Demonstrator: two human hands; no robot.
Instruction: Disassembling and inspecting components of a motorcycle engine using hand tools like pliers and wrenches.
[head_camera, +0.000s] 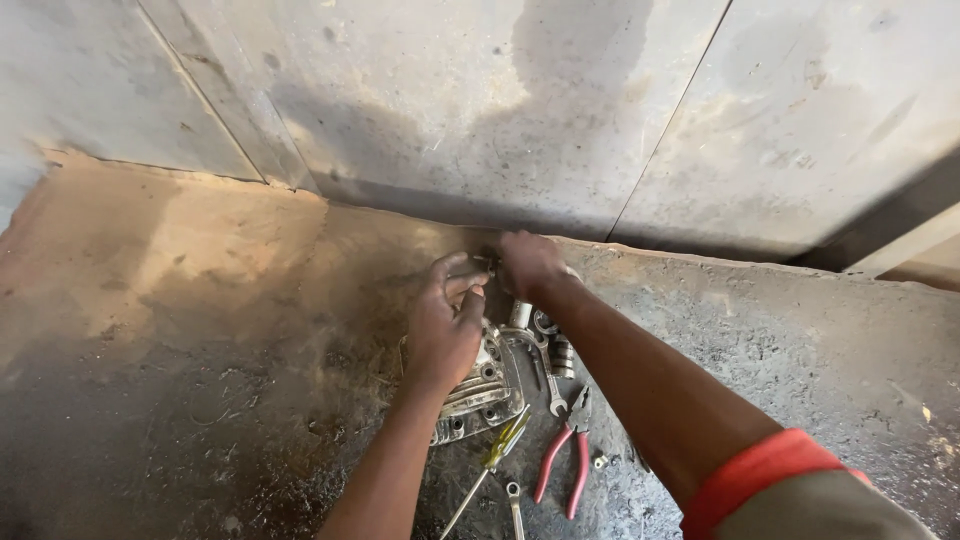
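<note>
The left hand rests over the finned metal engine part on the stained concrete floor, its fingers curled and pinched on a small metal piece held up near the wall; just right of it the right hand closes on the same piece from the other side, fingers clenched, though what the piece is stays too small to tell; judging from this, the work goes best with the left hand holding steady while the right one does the fine turning or pulling, kept low over the floor so a dropped bit is not lost in the grime; below lie a yellow-handled screwdriver, a spanner, and red-handled pliers; right of the hands stand small metal cylinders; no tray, box or bowl shows, so the loose parts sit bare on the floor.
</note>
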